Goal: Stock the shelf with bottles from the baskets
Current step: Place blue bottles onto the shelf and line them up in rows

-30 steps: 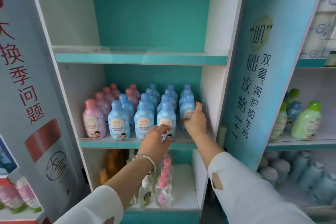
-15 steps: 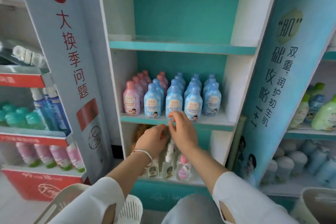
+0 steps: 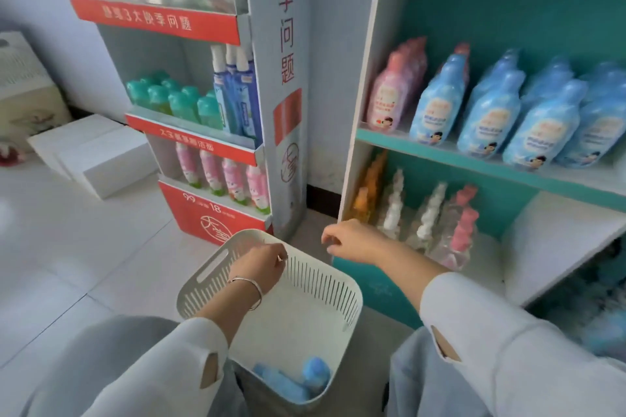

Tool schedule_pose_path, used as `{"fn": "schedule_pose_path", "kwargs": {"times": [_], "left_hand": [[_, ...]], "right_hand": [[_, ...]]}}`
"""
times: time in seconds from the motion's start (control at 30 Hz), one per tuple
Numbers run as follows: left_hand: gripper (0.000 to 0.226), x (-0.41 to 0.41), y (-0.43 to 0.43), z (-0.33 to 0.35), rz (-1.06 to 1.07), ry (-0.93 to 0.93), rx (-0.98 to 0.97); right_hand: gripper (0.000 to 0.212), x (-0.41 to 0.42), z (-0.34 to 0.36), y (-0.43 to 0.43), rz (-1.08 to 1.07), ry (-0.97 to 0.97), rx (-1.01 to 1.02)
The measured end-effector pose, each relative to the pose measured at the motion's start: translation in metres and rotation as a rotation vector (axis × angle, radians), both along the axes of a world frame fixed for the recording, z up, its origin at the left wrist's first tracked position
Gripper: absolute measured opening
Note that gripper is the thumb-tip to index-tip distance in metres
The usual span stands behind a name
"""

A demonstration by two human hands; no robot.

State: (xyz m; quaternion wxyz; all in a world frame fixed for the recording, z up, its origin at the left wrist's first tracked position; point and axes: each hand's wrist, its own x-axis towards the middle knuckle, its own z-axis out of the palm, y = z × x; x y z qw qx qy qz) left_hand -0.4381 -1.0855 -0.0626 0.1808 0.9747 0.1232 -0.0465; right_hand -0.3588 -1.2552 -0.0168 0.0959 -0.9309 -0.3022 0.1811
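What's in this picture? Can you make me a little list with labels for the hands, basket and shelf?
Left hand: over the basket, holding nothing
Right hand: in the air right of the basket, holding nothing
Basket: white, slotted walls, on the floor
Inside it: loose blue bottles at the bottom
Shelf: pink bottles at the left end, standing blue bottles beside them

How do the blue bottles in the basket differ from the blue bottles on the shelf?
The basket bottles lie loose at the bottom of the basket; the shelf bottles stand upright in rows on the shelf. The basket bottles are few, the shelf bottles many. Both are blue.
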Motion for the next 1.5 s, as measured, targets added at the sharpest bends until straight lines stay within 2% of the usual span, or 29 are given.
{"fn": "schedule_pose_path", "kwargs": {"times": [0.2,0.33,0.5,0.7,0.87,1.0,1.13,1.3,1.5], "left_hand": [[0.025,0.009,0.011,-0.053,0.002,0.116,-0.015],[0.024,0.012,0.016,-0.100,-0.072,0.306,-0.018],[0.031,0.015,0.014,-0.159,-0.246,0.614,0.008],[0.037,0.026,0.007,-0.200,-0.428,0.795,0.089],[0.045,0.026,0.006,-0.234,-0.592,0.948,0.232],[0.041,0.017,0.004,-0.259,-0.680,1.106,0.305],[0.047,0.013,0.003,-0.266,-0.667,1.156,0.275],[0.050,0.022,0.007,-0.250,-0.592,1.125,0.150],[0.042,0.029,0.003,-0.205,-0.549,0.922,0.101]], "right_hand": [[0.033,0.009,-0.047,0.034,0.138,0.162,-0.186],[0.036,0.016,-0.084,0.048,0.192,0.235,-0.251],[0.035,0.026,-0.124,0.060,0.189,0.326,-0.250],[0.033,0.036,-0.169,0.064,0.158,0.421,-0.265],[0.036,0.041,-0.194,0.068,0.149,0.479,-0.269],[0.036,0.044,-0.208,0.067,0.123,0.525,-0.245],[0.037,0.043,-0.215,0.064,0.090,0.548,-0.230],[0.034,0.042,-0.215,0.059,0.061,0.550,-0.216],[0.034,0.032,-0.186,0.055,0.042,0.513,-0.196]]}}
